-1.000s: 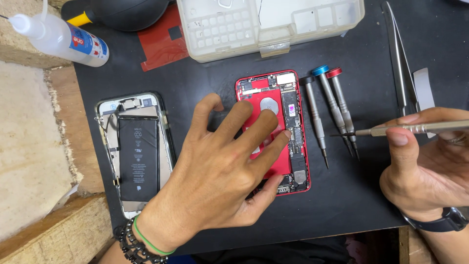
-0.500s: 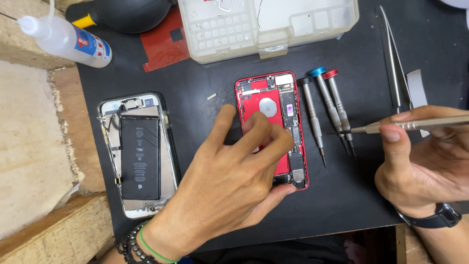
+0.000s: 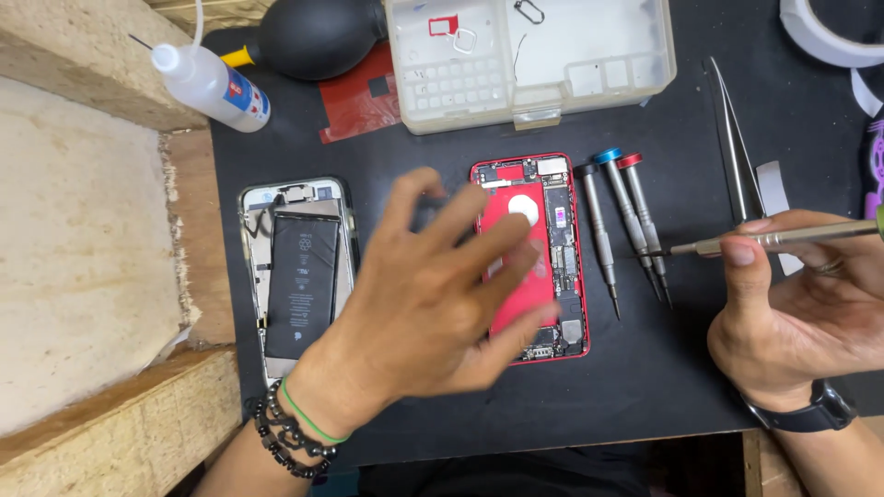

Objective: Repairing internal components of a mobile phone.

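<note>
An opened red phone body (image 3: 552,230) lies on a black work mat (image 3: 663,387), its boards and a red inner plate exposed. My left hand (image 3: 433,294) hovers over its left side, fingers spread and blurred, holding nothing. To the left lies a second opened phone (image 3: 296,276) with a silver frame and a black battery. My right hand (image 3: 796,308) at the right grips a thin metal screwdriver (image 3: 773,239), its tip pointing left toward three screwdrivers (image 3: 622,225) beside the red phone.
A clear plastic parts tray (image 3: 635,69) sits at the top, a black air blower (image 3: 318,37) and a white squeeze bottle (image 3: 210,85) at the top left. Metal tweezers (image 3: 732,147) lie at the right. Rough wooden blocks (image 3: 83,239) border the mat's left.
My left hand has lifted off the red phone and slid left, fingers now spread and blurred. The camera view has shifted slightly. My right hand keeps the screwdriver in about the same place.
</note>
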